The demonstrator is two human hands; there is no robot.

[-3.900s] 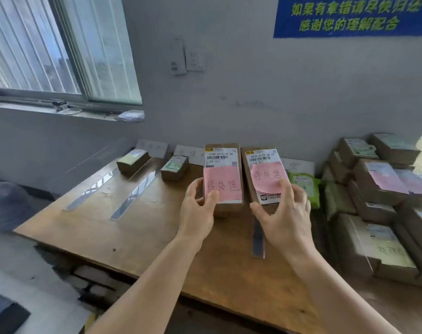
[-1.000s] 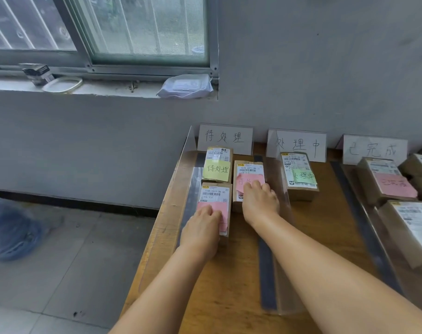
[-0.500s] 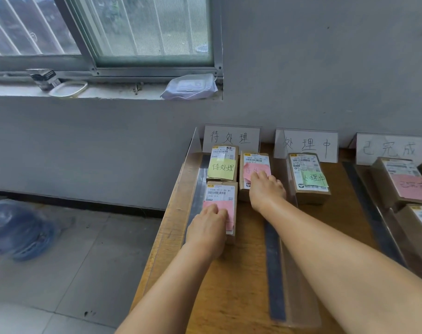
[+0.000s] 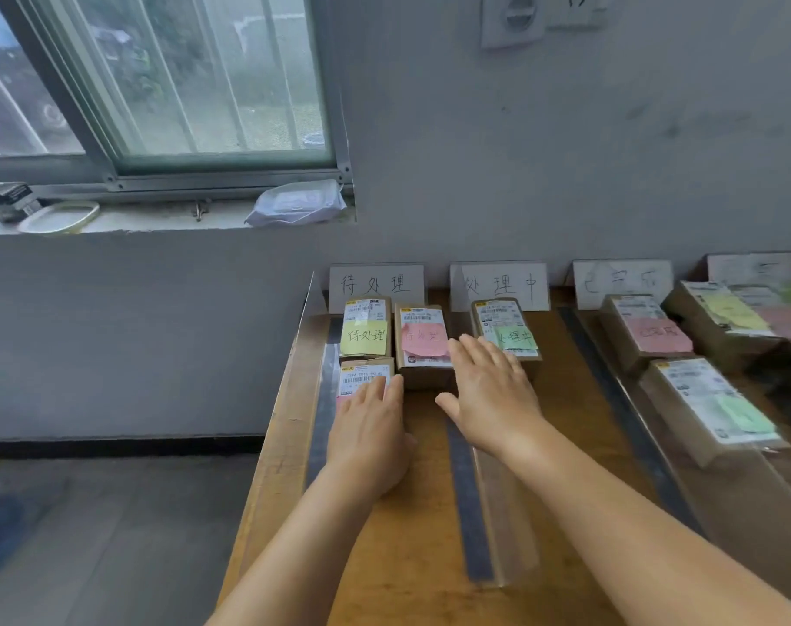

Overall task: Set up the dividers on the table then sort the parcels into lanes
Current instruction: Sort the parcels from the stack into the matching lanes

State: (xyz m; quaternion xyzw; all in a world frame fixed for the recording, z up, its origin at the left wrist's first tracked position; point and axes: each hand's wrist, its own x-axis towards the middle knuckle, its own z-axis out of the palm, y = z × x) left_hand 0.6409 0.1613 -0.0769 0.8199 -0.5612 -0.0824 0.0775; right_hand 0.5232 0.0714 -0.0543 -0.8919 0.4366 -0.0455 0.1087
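On the wooden table [image 4: 398, 558], clear dividers [image 4: 497, 503] mark lanes below handwritten signs [image 4: 375, 284]. The leftmost lane holds three cardboard parcels: one with a yellow note [image 4: 365, 329], one with a pink note [image 4: 423, 343], and a nearer one [image 4: 365, 377]. My left hand [image 4: 369, 438] lies flat over that nearer parcel, fingers straight. My right hand [image 4: 488, 395] hovers open, fingers spread, just right of the pink-note parcel and in front of a green-note parcel [image 4: 506, 332] in the second lane.
More parcels fill the lanes on the right, with a pink-note one [image 4: 646, 334] and a green-note one [image 4: 714, 408]. The table's left edge [image 4: 272, 445] drops to the floor. A windowsill [image 4: 159, 219] carries a wipes pack [image 4: 296, 203].
Both hands carried pink-note parcels into the leftmost lane and set them down. Since half a second ago my right hand has lifted off its parcel and drawn back; my left hand stays on its parcel.
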